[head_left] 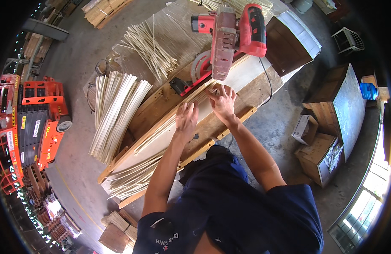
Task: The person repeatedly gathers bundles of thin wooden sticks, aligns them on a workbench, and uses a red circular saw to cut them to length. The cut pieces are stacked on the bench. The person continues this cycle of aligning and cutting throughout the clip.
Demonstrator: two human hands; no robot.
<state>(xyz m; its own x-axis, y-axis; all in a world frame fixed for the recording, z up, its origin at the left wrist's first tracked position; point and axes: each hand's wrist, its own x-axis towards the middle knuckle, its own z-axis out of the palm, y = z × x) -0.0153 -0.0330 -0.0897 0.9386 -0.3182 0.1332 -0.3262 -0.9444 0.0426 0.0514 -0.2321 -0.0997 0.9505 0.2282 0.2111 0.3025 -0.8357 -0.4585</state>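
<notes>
My left hand [187, 117] is closed, fingers curled down over thin pale wooden sticks [166, 125] that lie along the wooden fence of a long workbench. Farther up the bench, my right hand [223, 101] pinches the sticks near their far end, just below the saw. A red miter saw [224, 44] stands right over that spot, its head and dusty guard close beyond my right fingertips. The fingers partly hide what they grip. More loose sticks [134, 175] fan out on the near left end of the bench [242, 108].
Bundles of pale sticks [119, 112] lean left of the bench, with another pile [151, 53] behind. A black cord [269, 82] hangs over the bench's right side. Cardboard boxes [316, 158] stand on the right. An orange lift machine [38, 120] is at far left.
</notes>
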